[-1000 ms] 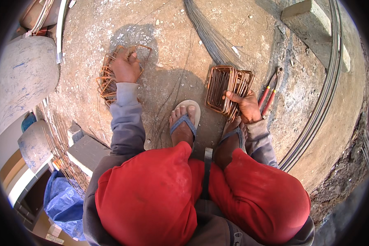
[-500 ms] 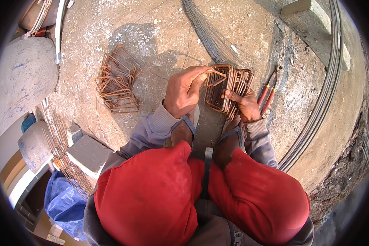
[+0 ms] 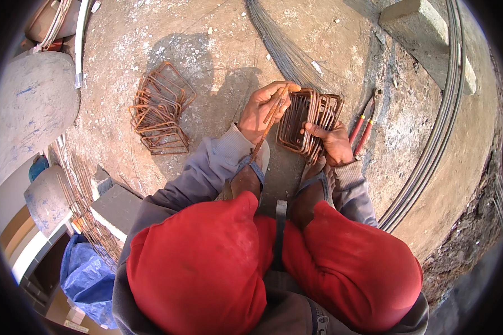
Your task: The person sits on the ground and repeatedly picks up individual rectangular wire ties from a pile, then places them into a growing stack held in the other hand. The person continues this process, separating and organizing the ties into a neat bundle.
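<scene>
Between the fingers of my left hand [image 3: 264,110] is one rusty bent-steel stirrup [image 3: 269,120], seen nearly edge-on and slanting down over my left foot. Close to its right, my right hand [image 3: 334,142] grips a bundle of rectangular stirrups [image 3: 304,125] from the right side, thumb across the bars. The bundle stands tilted above the ground in front of my feet, its bars packed close together. Off to the left, a loose pile of similar stirrups [image 3: 161,111] lies fanned out on the ground, touched by neither hand.
Red-handled pincers [image 3: 365,124] lie right of the bundle. A spray of thin tie wire [image 3: 279,42] lies beyond it. Long steel bars [image 3: 439,128] curve along the right, near a concrete block [image 3: 422,28]. At left are a grey block [image 3: 116,209] and a blue tarp [image 3: 86,279].
My left hand has drawn the single stirrup away from the bundle and turned it edge-on, toward me. My right hand keeps its hold on the bundle.
</scene>
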A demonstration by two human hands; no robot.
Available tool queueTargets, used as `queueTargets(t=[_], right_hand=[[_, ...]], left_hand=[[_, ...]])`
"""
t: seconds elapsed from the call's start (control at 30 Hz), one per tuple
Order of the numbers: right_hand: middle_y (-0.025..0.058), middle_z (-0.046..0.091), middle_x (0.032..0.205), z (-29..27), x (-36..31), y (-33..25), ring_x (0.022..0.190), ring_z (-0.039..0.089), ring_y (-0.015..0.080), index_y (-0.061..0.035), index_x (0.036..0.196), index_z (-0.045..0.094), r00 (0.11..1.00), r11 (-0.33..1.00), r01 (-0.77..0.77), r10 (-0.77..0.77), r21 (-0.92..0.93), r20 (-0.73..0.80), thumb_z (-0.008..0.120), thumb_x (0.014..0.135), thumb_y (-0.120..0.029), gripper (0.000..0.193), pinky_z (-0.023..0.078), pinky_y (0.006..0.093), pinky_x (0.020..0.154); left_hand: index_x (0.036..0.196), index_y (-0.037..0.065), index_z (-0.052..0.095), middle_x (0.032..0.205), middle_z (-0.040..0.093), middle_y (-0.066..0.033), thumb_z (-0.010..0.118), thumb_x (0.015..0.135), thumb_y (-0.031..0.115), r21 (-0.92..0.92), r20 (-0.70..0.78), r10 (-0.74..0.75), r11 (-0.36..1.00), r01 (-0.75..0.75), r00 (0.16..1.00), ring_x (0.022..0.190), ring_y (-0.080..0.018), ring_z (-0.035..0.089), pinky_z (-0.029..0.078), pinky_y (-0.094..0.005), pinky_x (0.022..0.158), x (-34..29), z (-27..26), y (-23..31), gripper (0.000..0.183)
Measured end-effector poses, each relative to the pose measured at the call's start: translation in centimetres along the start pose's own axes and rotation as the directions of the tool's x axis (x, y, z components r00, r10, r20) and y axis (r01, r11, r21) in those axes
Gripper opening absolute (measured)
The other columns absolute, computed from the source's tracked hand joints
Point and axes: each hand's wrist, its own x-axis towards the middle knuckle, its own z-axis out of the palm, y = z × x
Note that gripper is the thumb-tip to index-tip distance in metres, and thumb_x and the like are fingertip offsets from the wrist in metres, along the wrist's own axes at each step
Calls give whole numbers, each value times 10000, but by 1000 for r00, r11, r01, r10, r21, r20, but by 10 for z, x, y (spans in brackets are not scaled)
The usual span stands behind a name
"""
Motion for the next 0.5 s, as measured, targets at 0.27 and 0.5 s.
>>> queueTargets(t=[0.27, 0.5], right_hand=[[100, 709, 921, -1, 1, 1, 787, 689, 183, 8, 1100, 624, 1000, 1000, -16, 16, 12, 7, 718, 807, 36, 309, 571, 321, 738], [100, 721, 937, -1, 2, 2, 808, 695, 174, 16, 1061, 656, 1000, 1000, -3, 3, 2, -24, 732, 786, 51, 287, 568, 308, 750]], left_hand=[[1154, 12, 645, 839, 579, -64, 565, 915, 81, 927, 179, 381, 244, -285, 907, 677, -236, 551, 489, -357, 681, 37, -66, -24, 262], [1085, 63, 681, 999, 530, -154, 625, 837, 89, 975, 222, 620, -124, -185, 753, 817, -315, 599, 498, -429, 700, 15, -39, -18, 256]])
